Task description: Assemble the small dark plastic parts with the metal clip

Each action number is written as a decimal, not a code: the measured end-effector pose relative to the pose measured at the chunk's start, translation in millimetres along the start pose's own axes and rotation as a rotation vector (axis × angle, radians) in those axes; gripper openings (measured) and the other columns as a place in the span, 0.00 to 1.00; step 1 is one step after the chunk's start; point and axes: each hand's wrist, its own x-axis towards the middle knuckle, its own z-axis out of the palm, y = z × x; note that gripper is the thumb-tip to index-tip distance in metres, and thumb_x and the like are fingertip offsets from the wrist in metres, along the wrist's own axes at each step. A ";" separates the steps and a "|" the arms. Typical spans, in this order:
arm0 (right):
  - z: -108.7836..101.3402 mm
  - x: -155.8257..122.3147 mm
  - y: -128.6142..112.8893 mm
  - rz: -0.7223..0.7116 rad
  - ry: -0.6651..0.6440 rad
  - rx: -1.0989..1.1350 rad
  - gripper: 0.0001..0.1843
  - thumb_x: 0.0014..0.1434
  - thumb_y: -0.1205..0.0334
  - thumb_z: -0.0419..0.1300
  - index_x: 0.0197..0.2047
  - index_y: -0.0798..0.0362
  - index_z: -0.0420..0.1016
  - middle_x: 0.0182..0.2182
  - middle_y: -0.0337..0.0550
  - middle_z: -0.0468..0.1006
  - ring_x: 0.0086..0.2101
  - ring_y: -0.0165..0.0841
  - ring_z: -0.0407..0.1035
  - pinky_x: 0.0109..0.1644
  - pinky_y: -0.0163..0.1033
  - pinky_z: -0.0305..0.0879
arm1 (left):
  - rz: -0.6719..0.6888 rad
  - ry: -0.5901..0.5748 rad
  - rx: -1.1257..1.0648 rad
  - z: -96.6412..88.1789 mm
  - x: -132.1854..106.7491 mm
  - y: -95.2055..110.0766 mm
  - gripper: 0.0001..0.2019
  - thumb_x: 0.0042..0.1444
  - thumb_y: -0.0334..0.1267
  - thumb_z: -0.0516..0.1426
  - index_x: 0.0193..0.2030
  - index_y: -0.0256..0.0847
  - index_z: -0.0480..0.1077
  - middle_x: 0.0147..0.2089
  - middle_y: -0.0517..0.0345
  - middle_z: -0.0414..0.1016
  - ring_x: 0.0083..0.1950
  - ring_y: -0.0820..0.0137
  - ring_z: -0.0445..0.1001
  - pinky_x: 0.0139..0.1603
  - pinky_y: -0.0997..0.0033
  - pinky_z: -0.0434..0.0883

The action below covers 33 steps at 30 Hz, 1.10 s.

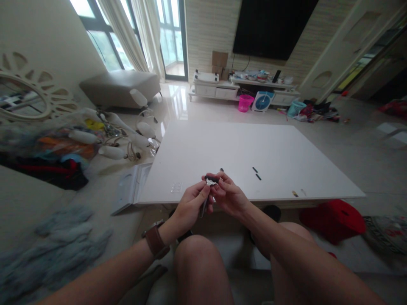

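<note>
Both my hands meet just over the near edge of the white table. Between them is a small dark item with a silvery part, and a dark, strap-like strip hangs below it. My left hand pinches the silvery part between thumb and fingers. From the other side, my right hand grips the item's dark upper part with its fingertips. Its exact kind is too small to make out. A brown band circles my left wrist.
Two short black strips lie on the table right of my hands, a clear plastic piece to the left. A small black-and-yellow bit sits near the front edge. A red stool stands at right, a lamp at left.
</note>
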 end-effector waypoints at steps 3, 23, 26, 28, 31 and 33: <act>0.6 -0.5 -0.6 -0.003 -0.017 -0.016 0.13 0.48 0.59 0.75 0.37 0.47 0.80 0.45 0.40 0.82 0.39 0.31 0.74 0.34 0.32 0.71 | 0.011 0.006 0.033 0.1 0.2 0.0 0.20 0.62 0.55 0.56 0.35 0.37 0.67 0.26 0.62 0.69 0.21 0.77 0.69 0.19 0.79 0.62; -1.7 4.9 1.5 -0.001 -0.011 -0.036 0.18 0.43 0.55 0.77 0.39 0.49 0.84 0.43 0.41 0.84 0.43 0.30 0.75 0.54 0.33 0.68 | 0.019 -0.068 0.050 1.4 -0.1 0.6 0.19 0.62 0.54 0.56 0.35 0.39 0.62 0.24 0.68 0.59 0.20 0.80 0.55 0.19 0.79 0.54; -3.2 6.2 -0.1 -0.021 -0.024 -0.062 0.16 0.44 0.55 0.77 0.38 0.48 0.84 0.43 0.41 0.84 0.44 0.32 0.75 0.56 0.36 0.68 | -0.003 -0.090 0.034 1.2 0.2 1.8 0.18 0.62 0.54 0.56 0.36 0.39 0.62 0.25 0.67 0.59 0.21 0.80 0.55 0.20 0.78 0.54; -3.9 6.6 -0.8 -0.021 -0.024 -0.072 0.16 0.44 0.55 0.77 0.38 0.48 0.84 0.43 0.43 0.84 0.44 0.32 0.75 0.56 0.37 0.68 | -0.004 -0.089 0.045 1.3 0.8 2.5 0.19 0.61 0.54 0.57 0.34 0.39 0.63 0.24 0.67 0.59 0.21 0.80 0.55 0.20 0.78 0.54; -4.8 6.4 -0.9 -0.014 -0.016 -0.088 0.18 0.44 0.55 0.77 0.38 0.49 0.84 0.43 0.45 0.83 0.44 0.33 0.75 0.56 0.38 0.68 | 0.004 -0.089 0.055 1.6 1.2 2.9 0.19 0.61 0.54 0.57 0.33 0.38 0.63 0.24 0.67 0.58 0.21 0.80 0.55 0.20 0.78 0.54; -5.6 6.0 -0.9 -0.023 -0.018 -0.099 0.17 0.44 0.55 0.77 0.38 0.49 0.84 0.43 0.45 0.83 0.45 0.34 0.75 0.56 0.39 0.68 | 0.009 -0.093 0.045 1.8 1.0 2.9 0.19 0.61 0.53 0.57 0.33 0.38 0.63 0.24 0.67 0.59 0.20 0.80 0.55 0.20 0.78 0.53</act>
